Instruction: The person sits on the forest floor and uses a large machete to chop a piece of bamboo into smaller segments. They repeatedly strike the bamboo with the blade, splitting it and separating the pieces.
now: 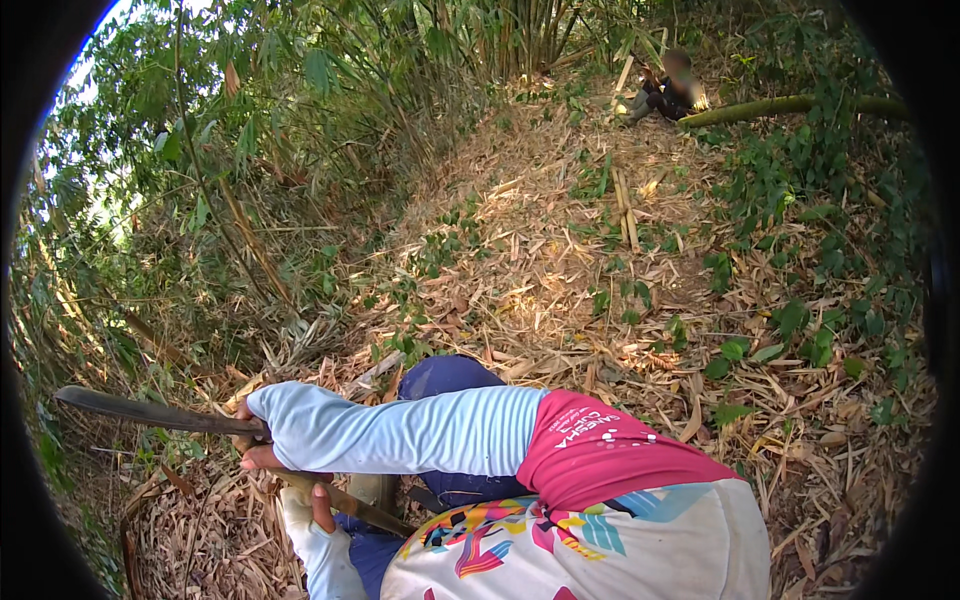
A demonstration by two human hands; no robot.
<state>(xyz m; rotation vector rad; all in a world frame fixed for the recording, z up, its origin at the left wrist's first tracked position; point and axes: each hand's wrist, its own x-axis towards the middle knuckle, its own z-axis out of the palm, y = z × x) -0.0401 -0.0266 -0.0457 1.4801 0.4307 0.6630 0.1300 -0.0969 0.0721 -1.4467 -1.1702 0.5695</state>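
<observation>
My right arm, in a light blue sleeve, reaches across to the left. At its end my right hand (250, 432) is closed around a machete (150, 410), whose dark, slightly curved blade points left. Below it, my left hand (312, 502) grips a brownish-green bamboo strip (365, 512), with the thumb showing on it. The strip slants down to the right toward my shirt. Its upper end lies just under my right hand, and part of it is hidden there. My bent knees, in blue trousers (445, 377), are behind the arm.
Dry bamboo leaves (520, 270) cover the sloping ground. Cut bamboo pieces (626, 210) lie uphill. Another person (670, 95) sits at the far right beside a mossy fallen trunk (750, 110), near a pale upright strip (625, 75). Dense bamboo (480, 40) and shrubs stand left and behind.
</observation>
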